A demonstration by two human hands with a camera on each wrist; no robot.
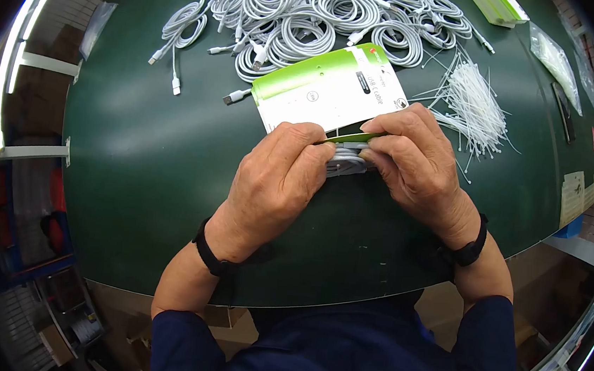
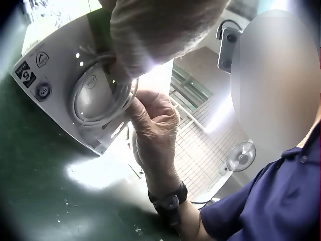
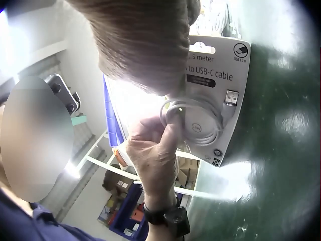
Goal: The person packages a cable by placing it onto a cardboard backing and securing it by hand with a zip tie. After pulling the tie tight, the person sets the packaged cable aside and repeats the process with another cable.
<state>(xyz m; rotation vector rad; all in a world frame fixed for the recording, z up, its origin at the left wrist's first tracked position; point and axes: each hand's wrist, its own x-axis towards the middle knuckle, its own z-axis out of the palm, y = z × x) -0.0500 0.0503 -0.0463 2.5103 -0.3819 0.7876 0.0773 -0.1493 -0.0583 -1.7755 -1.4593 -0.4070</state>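
Observation:
Both hands hold a printed packaging card point(image 3: 220, 55) with a coiled grey USB-C cable point(image 3: 220, 120) against its printed face. In the head view the card stands nearly edge-on and the coil point(image 1: 347, 166) shows on the side nearest the body. My left hand point(image 1: 277, 173) pinches the card and coil from the left, thumb on the near side. Opposite it, my right hand point(image 1: 419, 161) pinches the right part between thumb and fingers. The cable's USB-A plug point(image 3: 231, 98) lies on the card in the right wrist view. Fingers hide part of the coil.
Just beyond the hands lies another green and white card point(image 1: 326, 93). A heap of coiled cables point(image 1: 291, 8) covers the table's far side. White cable ties point(image 1: 473, 105) are piled at right, near a clear bag point(image 1: 556, 63) and a stack of green cards point(image 1: 495, 6).

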